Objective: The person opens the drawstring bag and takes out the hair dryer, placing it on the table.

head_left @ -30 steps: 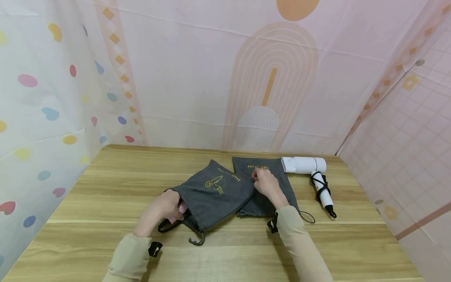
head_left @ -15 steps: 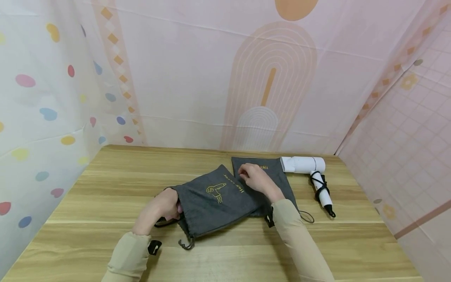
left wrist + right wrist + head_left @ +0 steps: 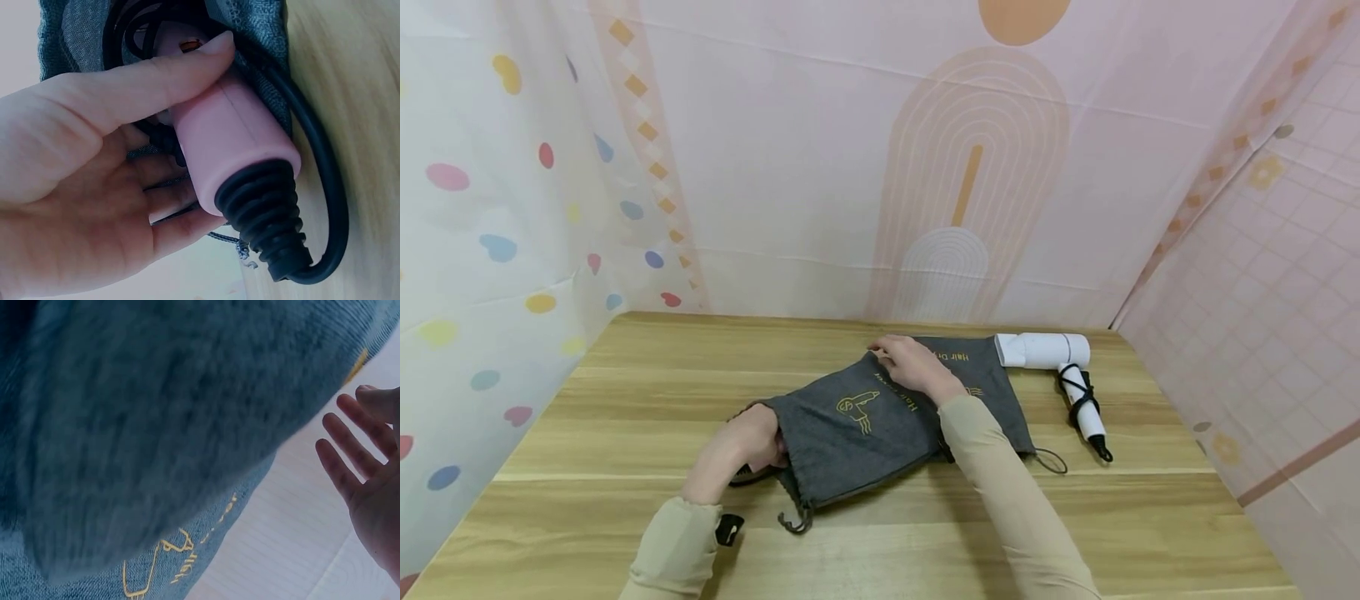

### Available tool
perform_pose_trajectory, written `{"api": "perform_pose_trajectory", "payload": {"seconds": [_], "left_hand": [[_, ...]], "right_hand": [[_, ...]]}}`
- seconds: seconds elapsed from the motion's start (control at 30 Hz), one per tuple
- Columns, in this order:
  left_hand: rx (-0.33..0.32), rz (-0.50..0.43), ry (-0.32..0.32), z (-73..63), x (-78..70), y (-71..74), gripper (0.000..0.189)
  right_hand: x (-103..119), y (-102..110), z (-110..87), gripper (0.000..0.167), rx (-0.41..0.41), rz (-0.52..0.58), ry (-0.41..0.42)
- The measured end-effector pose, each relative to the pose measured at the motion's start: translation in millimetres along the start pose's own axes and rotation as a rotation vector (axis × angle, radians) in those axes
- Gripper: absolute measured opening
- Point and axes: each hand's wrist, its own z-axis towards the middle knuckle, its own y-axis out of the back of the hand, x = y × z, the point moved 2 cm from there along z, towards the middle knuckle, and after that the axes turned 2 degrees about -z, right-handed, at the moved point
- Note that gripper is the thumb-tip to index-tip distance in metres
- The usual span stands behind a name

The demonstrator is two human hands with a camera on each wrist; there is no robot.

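A grey drawstring bag [image 3: 850, 437] with a yellow hair dryer print lies in the middle of the wooden table [image 3: 625, 383]. My left hand [image 3: 758, 446] is at its open mouth. In the left wrist view, thumb and fingers of the left hand [image 3: 187, 125] grip the pink handle [image 3: 231, 144] of a hair dryer whose body is inside the bag [image 3: 256, 25]. Its black cord [image 3: 319, 156] loops out beside the handle. My right hand [image 3: 898, 360] rests at the bag's far corner. In the right wrist view the right hand's fingers [image 3: 350, 456] are straight beside the grey fabric [image 3: 156, 437].
A second grey bag [image 3: 996, 392] lies flat under the first one's right side, its drawstring trailing right. A white hair dryer [image 3: 1045, 350] with a bundled black cord lies at the back right. Patterned curtains close in the table on three sides.
My right hand has moved left and away from me, off the second bag to the front bag's far corner. The front bag shifted slightly. My left hand stays at the mouth.
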Motion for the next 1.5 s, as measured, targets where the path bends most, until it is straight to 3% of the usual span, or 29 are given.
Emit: {"api": "perform_pose_trajectory", "payload": {"seconds": [0.13,0.3,0.5,0.77,0.97,1.4,1.5], "left_hand": [[-0.018,-0.01,-0.007,-0.5,0.1,0.2,0.036],[-0.058,-0.018,-0.031,0.0,2.7,1.3,0.016],[-0.07,-0.025,-0.024,1.4,4.0,1.7,0.026],[-0.075,-0.067,-0.012,-0.3,5.0,0.0,0.018],[-0.085,-0.104,-0.033,-2.1,5.8,-1.8,0.01],[-0.127,-0.147,-0.104,0.5,10.4,-1.0,0.032],[-0.132,-0.135,-0.119,-1.9,9.0,1.1,0.028]], "right_hand": [[3.3,-5.1,5.6,0.034,0.006,-0.028,0.026],[3.5,-14.4,7.9,0.026,-0.023,-0.059,0.069],[2.1,-21.7,7.6,0.013,-0.124,-0.162,0.107],[3.0,-21.1,6.6,0.014,-0.165,-0.243,-0.017],[4.7,-19.4,6.1,0.014,-0.216,-0.29,-0.048],[-1.8,-21.8,6.3,0.019,-0.269,-0.332,-0.15],[-3.0,-21.0,5.8,0.021,-0.265,-0.324,-0.172]]}}
